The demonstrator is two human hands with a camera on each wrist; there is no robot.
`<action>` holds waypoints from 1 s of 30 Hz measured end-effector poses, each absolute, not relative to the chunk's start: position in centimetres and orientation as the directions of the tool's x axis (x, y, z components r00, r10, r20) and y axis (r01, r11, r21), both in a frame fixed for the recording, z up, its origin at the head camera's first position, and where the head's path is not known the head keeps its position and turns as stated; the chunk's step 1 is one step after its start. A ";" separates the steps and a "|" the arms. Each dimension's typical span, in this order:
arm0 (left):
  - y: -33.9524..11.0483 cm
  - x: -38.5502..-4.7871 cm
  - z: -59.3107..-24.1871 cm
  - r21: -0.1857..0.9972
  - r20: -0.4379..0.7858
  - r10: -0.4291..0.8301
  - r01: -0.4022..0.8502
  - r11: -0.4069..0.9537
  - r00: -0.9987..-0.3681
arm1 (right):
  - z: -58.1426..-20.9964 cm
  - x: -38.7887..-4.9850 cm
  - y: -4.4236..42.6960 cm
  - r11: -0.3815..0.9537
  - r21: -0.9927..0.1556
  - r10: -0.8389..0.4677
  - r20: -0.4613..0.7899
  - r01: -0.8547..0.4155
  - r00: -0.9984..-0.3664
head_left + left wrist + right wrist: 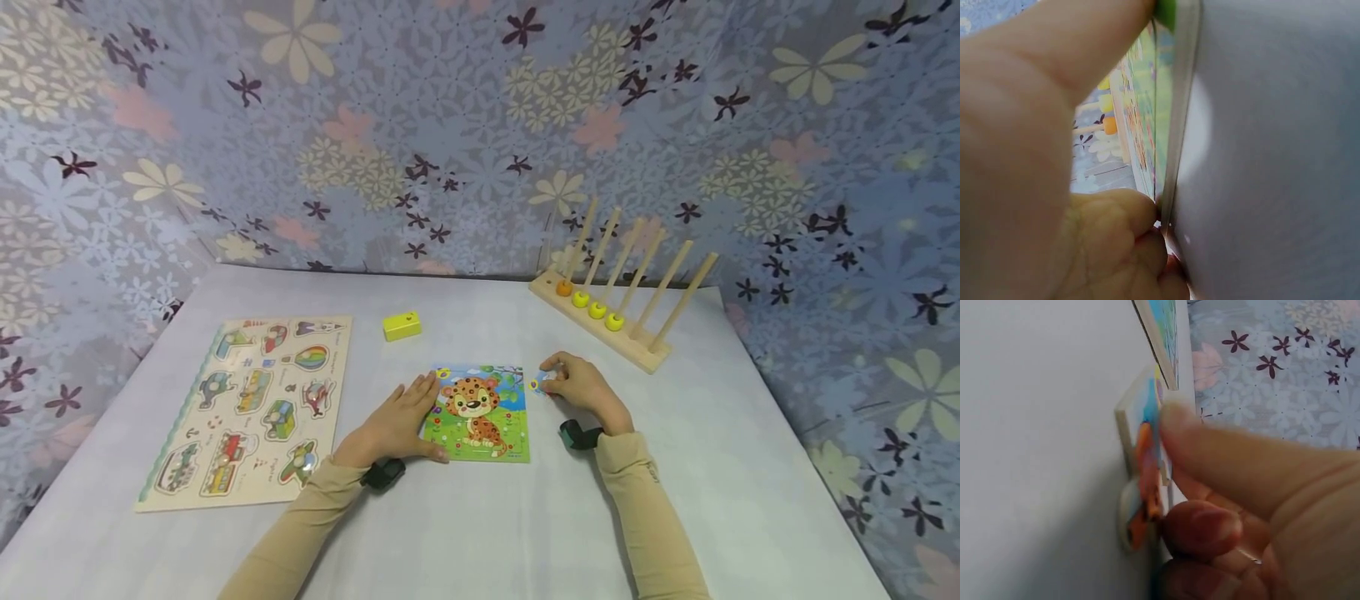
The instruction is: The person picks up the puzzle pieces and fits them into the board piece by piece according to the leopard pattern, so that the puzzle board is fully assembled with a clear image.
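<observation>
A square leopard jigsaw puzzle (487, 417) lies on the table between the hands. My left hand (396, 423) rests along its left side, fingers stretched out at the upper left and thumb by the lower left corner. In the left wrist view the thumb and fingertips touch the edge of the puzzle board (1182, 112). Right of the board, my right hand (581, 385) pinches a small puzzle piece (1147, 444) with blue and orange print between thumb and fingers. That piece sits close to the tabletop, apart from the board; the fingers partly cover it.
A wooden picture board (251, 408) with vehicle shapes lies on the left. Behind the puzzle is a yellow block (402, 326). At the back right stands a wooden peg rack (652, 357) with one orange and several yellow beads. Floral fabric (465, 125) hangs behind the table.
</observation>
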State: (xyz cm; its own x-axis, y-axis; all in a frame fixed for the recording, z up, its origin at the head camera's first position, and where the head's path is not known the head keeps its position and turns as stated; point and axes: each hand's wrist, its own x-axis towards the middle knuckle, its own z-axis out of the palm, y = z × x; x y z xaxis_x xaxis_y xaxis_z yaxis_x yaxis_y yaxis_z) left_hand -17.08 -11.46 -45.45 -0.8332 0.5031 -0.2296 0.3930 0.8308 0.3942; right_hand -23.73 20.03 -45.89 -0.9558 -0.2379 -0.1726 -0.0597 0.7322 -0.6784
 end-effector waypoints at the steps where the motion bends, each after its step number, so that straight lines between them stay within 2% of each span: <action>1: -11.5 -17.1 -45.4 0.395 -0.230 0.503 0.392 0.831 -0.833 | -45.8 -23.7 20.0 0.727 -0.685 -0.237 -0.181 -0.051 -0.954; 8: -11.5 -17.2 -45.3 0.399 -0.217 0.507 0.398 0.826 -0.834 | -45.5 -23.6 19.5 0.738 -0.675 -0.226 -0.205 -0.030 -0.952; 12: -11.5 -17.2 -45.3 0.397 -0.217 0.506 0.398 0.827 -0.834 | -45.4 -23.5 19.3 0.706 -0.708 -0.245 -0.216 -0.021 -0.945; 20: -11.4 -16.9 -45.2 0.402 -0.226 0.497 0.385 0.831 -0.838 | -45.0 -23.3 18.6 0.692 -0.710 -0.309 -0.128 -0.130 -0.943; 24: -11.2 -16.7 -45.3 0.393 -0.225 0.492 0.384 0.836 -0.841 | -44.9 -23.1 18.3 0.689 -0.717 -0.286 -0.134 -0.107 -0.949; 30: -11.1 -16.8 -45.7 0.390 -0.223 0.496 0.390 0.834 -0.839 | -45.1 -23.2 18.6 0.707 -0.699 -0.222 -0.073 -0.109 -0.972</action>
State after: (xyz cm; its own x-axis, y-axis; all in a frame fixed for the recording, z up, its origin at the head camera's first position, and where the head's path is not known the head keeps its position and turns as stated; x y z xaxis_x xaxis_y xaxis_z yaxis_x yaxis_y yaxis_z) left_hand -16.82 -11.11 -45.69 -0.8390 0.4964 -0.2227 0.3899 0.8340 0.3904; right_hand -23.19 18.57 -45.10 -0.9723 -0.2222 -0.0725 -0.1094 0.7069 -0.6988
